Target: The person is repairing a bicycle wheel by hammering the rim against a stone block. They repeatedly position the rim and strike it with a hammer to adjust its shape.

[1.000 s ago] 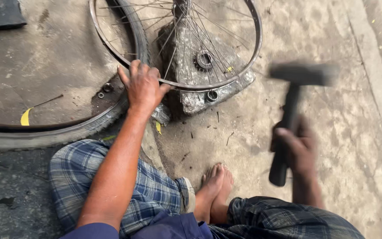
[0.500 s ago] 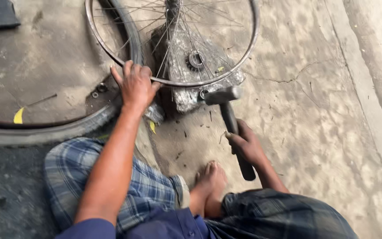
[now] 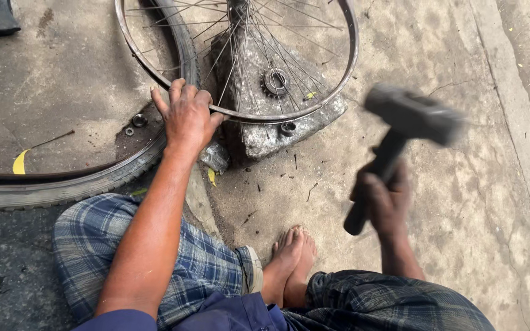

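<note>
No packages, labels, signs or screens visible anywhere in view. Nothing printed or boxed near stone block point(image 3: 277, 122), above it, beside it or below it on ground.

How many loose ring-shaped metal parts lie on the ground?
3: a large nut and a small washer left of the left hand, another nut by the stone block. More may be hidden.
</note>
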